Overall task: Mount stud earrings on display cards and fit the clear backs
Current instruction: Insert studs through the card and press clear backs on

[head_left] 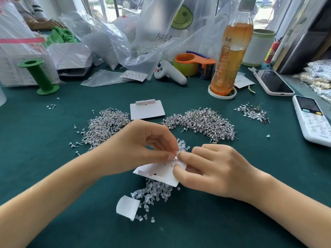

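Note:
A white display card [159,173] is held just above the green table, over a heap of clear backs [154,193]. My right hand [215,169] grips the card's right edge with curled fingers. My left hand [143,145] pinches something tiny at the card's top edge, right against my right thumb; whether it is a stud or a back is too small to tell. Two heaps of silver stud earrings lie beyond, one on the left [103,126] and one on the right [202,122]. A blank card [146,110] lies between them.
A small white paper piece [127,206] lies by the backs. A tea bottle [231,51], tape dispenser [195,64], white handheld tool [168,72], green spool [38,76], phone [272,83], white handset [311,119] and plastic bags ring the far side. Another person's hand [43,24] is far left.

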A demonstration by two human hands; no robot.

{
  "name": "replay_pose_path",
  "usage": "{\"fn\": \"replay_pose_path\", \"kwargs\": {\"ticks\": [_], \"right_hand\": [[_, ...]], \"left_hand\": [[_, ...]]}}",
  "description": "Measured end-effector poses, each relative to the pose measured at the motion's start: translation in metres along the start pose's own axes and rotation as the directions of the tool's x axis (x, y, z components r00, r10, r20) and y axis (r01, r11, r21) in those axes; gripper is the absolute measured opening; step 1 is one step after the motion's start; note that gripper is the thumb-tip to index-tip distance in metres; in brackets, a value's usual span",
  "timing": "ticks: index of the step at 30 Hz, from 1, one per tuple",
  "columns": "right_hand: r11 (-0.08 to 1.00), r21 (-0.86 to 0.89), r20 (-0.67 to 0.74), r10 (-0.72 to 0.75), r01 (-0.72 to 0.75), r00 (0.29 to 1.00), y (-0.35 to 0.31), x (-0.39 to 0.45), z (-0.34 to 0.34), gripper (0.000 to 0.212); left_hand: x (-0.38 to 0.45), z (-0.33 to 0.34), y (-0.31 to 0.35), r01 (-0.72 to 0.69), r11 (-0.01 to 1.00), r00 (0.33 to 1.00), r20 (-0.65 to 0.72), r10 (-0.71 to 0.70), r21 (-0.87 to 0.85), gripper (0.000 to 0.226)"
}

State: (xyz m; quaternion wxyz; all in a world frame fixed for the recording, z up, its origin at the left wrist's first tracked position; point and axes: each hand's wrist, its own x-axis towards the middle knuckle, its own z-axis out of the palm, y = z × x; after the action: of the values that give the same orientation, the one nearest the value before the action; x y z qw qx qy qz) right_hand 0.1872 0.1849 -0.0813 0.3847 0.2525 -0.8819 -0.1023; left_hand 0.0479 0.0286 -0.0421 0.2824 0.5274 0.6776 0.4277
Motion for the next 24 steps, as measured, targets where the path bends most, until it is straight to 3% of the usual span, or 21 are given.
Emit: {"fn": "replay_pose_path", "kwargs": {"ticks": [10,24], "right_hand": [[0.999,0.015,0.018,0.032,-0.033,0.999,-0.0011,-0.0003,-0.0024,0.026],[1.0,-0.007,0.053,0.013,-0.013,0.999,-0.0036,0.0001,-0.0025,0.029]], "left_hand": [[-0.0017,0.0019,0.0018,0.053,0.991,0.996,-0.067,-0.061,-0.123,0.016],[-0.0027,0.0068,0.0034,0.034,0.999,0.997,-0.072,-0.034,-0.001,0.012]]}}
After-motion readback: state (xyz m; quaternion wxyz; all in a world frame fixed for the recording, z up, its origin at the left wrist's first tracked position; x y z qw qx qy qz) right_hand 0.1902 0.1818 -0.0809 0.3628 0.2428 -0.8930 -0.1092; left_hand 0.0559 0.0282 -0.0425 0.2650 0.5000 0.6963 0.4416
